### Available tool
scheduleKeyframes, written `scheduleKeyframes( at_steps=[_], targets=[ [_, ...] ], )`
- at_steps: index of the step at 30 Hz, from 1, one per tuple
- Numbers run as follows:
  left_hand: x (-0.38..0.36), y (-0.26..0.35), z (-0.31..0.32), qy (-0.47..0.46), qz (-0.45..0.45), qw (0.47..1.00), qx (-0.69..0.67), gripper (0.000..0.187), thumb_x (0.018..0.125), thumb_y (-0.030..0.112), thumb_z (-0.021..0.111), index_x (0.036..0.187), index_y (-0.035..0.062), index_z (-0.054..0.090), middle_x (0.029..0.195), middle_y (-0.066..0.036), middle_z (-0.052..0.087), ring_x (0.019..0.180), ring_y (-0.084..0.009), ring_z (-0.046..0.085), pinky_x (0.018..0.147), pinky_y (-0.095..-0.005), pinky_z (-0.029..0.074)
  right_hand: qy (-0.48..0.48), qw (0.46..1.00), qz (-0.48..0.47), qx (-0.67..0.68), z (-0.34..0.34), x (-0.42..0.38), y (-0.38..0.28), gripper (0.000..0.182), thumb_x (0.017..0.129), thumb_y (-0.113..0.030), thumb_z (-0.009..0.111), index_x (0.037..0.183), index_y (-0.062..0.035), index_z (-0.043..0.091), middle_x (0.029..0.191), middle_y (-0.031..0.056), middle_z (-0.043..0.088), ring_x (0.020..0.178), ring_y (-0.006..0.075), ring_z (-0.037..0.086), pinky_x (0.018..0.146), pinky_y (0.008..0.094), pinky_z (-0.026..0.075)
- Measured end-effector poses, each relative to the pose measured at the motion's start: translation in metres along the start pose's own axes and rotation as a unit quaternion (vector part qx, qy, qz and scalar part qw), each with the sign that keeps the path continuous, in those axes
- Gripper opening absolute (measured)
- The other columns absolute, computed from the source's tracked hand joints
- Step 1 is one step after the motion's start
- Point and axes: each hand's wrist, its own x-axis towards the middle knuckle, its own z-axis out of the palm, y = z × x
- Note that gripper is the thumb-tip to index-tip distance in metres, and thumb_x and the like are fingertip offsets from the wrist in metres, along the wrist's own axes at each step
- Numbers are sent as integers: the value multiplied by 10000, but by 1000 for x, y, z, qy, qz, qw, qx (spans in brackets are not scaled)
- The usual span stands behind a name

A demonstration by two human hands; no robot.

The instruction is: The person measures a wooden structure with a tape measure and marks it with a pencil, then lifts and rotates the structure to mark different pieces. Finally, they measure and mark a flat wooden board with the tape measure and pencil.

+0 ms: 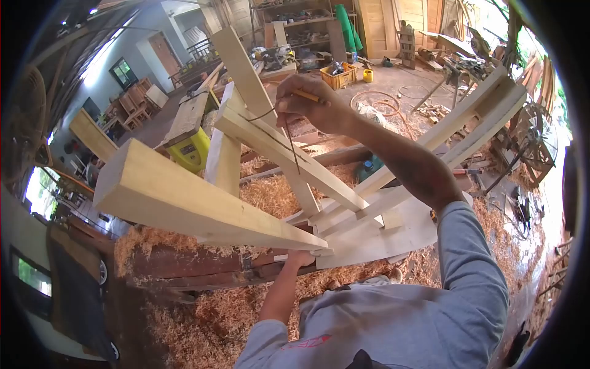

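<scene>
Raised over the wooden frame, my right hand [313,104] is closed around a pencil [307,96]. A thin dark strip or cord [291,144] hangs from the same hand, near a slanted wooden beam [289,150] with dark marks along it. My left hand [300,258] is low, at the lower end of a thick pale beam [196,200] that rises toward the left; its fingers are mostly hidden by the wood. Beside it lies a broad pale board [381,243], joined to the slanted pieces. Two long curved rails [485,132] extend to the upper right.
A dark red wooden beam [196,264] lies under the frame among wood shavings [215,320]. A yellow-green machine [190,150] stands at the left. Behind are a yellow crate [339,76], shelves, a coiled hose [384,101] and a wheeled metal object [541,144] at the right.
</scene>
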Motion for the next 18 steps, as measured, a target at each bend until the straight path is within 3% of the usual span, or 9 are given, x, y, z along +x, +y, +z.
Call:
scheduleKeyframes(
  at_steps=[1, 5, 7, 9, 11, 12, 14, 16, 18],
  targets=[
    [-1, 0, 1, -7, -7, 1000, -3, 442, 726, 261, 572, 1132, 110, 664, 1171, -161, 646, 1112, -341, 588, 932, -441, 464, 17, 997, 43, 62, 2, -1, -3, 137, 922, -113, 623, 970, 9, 584, 855, 63, 631, 719, 131, 634, 687, 273, 581],
    [-3, 4, -4, -25, -18, 999, -8, 438, 732, 258, 571, 1136, 116, 663, 1165, -161, 648, 1112, -342, 588, 931, -449, 465, 17, 994, 86, 64, 2, 5, -19, 111, 902, -99, 646, 945, -10, 596, 760, 43, 605, 637, 114, 606, 554, 264, 550],
    [-4, 5, -4, -2, -11, 1000, -2, 445, 735, 263, 578, 1150, 124, 658, 1178, -158, 643, 1124, -339, 584, 943, -456, 460, 33, 995, 94, 0, 2, 10, -21, 92, 905, -107, 625, 926, -25, 589, 665, 38, 588, 530, 99, 581, 447, 235, 478],
    [-3, 2, -5, 7, -7, 1000, -2, 449, 735, 268, 581, 1156, 131, 656, 1185, -157, 640, 1129, -338, 582, 945, -458, 462, 30, 994, 104, 9, 0, 14, -17, 111, 900, -131, 639, 922, -32, 594, 653, 31, 579, 507, 90, 545, 421, 234, 432],
    [-6, 3, 2, 20, -8, 1000, -12, 454, 735, 274, 584, 1162, 137, 655, 1193, -155, 636, 1134, -338, 581, 947, -460, 463, 38, 993, 109, 38, -2, 16, -17, 120, 878, -124, 685, 913, -31, 617, 601, 14, 534, 447, 73, 463, 375, 239, 301],
    [2, -3, 11, 11, -18, 1000, -10, 453, 727, 277, 607, 1152, 129, 662, 1197, -155, 635, 1139, -329, 583, 949, -448, 472, 16, 992, 122, 14, -4, 14, -22, 144, 890, -153, 659, 941, -35, 593, 629, 25, 539, 489, 89, 501, 397, 243, 368],
    [5, -3, 13, 22, -43, 998, -28, 453, 719, 280, 629, 1141, 120, 668, 1201, -155, 633, 1144, -319, 585, 952, -436, 481, 52, 991, 123, 9, 1, 15, -22, 157, 888, -144, 660, 974, -33, 589, 635, 32, 532, 471, 86, 484, 372, 246, 341],
    [1, 0, 2, -19, -54, 998, -27, 401, 698, 275, 645, 1054, 100, 710, 1111, -156, 674, 1052, -321, 639, 867, -427, 528, 63, 991, 119, -1, 3, 10, -24, 166, 912, -147, 646, 964, 5, 606, 660, 38, 554, 487, 104, 497, 402, 249, 363],
    [3, -5, 7, 10, -68, 996, -52, 374, 694, 271, 650, 1017, 99, 724, 1065, -150, 689, 1014, -318, 656, 839, -420, 537, 47, 995, 79, -47, -5, 7, -7, 185, 924, -152, 628, 1016, 5, 596, 740, 44, 579, 573, 106, 545, 430, 245, 391]
  ],
)
